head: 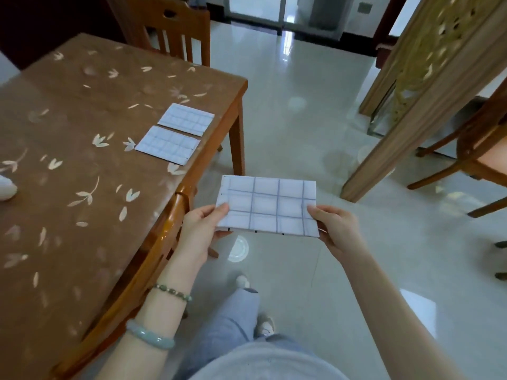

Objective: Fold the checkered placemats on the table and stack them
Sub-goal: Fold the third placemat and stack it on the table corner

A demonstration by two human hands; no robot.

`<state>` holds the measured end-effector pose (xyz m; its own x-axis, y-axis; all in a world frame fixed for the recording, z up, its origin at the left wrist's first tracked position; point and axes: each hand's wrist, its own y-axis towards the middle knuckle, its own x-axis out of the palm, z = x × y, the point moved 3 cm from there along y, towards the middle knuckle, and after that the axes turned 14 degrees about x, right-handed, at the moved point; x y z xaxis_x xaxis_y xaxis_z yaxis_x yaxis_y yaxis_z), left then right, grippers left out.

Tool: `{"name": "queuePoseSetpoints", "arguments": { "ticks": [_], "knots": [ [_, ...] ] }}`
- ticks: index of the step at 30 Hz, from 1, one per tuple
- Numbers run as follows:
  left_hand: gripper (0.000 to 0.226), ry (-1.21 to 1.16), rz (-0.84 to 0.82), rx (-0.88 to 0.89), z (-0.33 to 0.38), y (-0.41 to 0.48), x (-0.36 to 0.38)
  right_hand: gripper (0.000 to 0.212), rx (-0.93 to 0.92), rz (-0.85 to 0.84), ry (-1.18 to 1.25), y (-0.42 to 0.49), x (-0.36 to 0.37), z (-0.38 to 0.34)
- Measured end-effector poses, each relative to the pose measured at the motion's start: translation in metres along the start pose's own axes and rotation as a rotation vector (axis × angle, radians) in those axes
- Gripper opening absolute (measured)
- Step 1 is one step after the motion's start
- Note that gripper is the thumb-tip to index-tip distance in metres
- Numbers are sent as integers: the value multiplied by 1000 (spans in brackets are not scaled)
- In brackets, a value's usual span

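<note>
Placemat | left grip, right grip pinch its ends | table: two placemats

no readable text, label, brand, number or sign shows on anything here.

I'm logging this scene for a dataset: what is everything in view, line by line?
held placemat: one, white with blue-grey checks, in the air over the floor
table placemats: two, same pattern, flat side by side near the table's corner
table: one, brown with pale leaf print, left
chairs: three, orange-brown wood, around the table and at right
carved screen: one, gold and wood, upper right
white object: one, table's left edge, unidentifiable
bracelets: two, green, left wrist
left hand: one, pinches held placemat's left end
right hand: one, pinches its right end
</note>
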<state>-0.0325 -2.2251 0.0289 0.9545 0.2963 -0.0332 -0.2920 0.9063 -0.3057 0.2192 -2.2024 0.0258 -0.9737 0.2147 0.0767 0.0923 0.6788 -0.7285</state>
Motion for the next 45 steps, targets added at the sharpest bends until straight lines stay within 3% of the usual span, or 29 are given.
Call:
{"name": "queuePoseSetpoints", "arguments": {
  "ticks": [8,17,31,36,45],
  "knots": [
    [10,-146,32,75,45,134,19,12,-3,-39,-26,103,58,-99],
    [13,-190,106,43,91,267,7,4,-4,-93,-80,197,149,-199],
    [24,-20,305,7,91,426,-3,11,134,-207,-260,341,237,-282],
    [22,53,261,17,100,485,-16,1,192,-269,-311,383,268,-301],
    [14,371,196,31,79,571,-57,15,302,-171,-372,436,323,-272]
  ]
}}
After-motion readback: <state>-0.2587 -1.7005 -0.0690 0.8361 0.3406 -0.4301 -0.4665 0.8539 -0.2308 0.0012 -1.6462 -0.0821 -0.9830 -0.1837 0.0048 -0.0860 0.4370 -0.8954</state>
